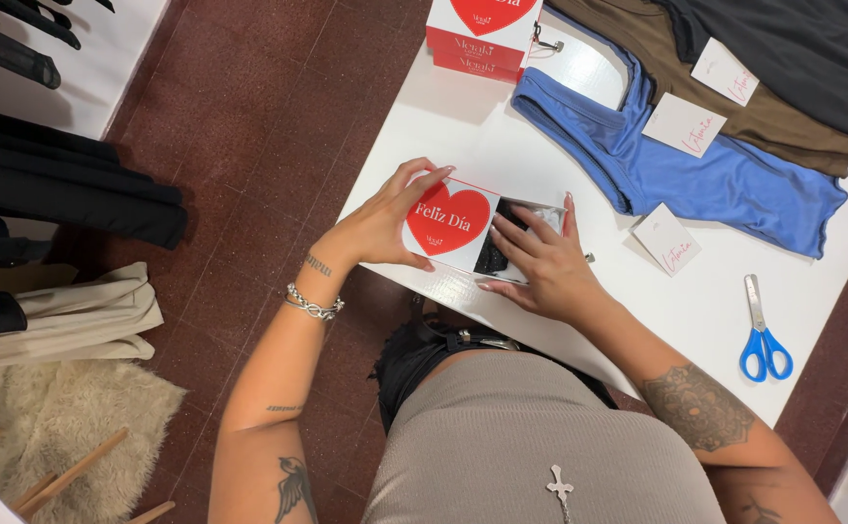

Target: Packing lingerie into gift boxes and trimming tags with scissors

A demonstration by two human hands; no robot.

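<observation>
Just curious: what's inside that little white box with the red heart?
Something black shows in the open end of the box, partly in clear wrapping. The right hand and the lid hide the rest, so its kind is unclear.

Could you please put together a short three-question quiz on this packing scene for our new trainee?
1. True or false: the left hand rests on the lid of the white box with a red heart.
2. What is the right hand pressing into the open end of that box: A) the blue-handled scissors, B) a dark item, C) a white card?
3. Which garment on the white table lies nearest the box?

Key:
1. True.
2. B; the scissors and the card lie apart on the table.
3. The blue garment, with a brown garment and a black garment beyond it.
</observation>
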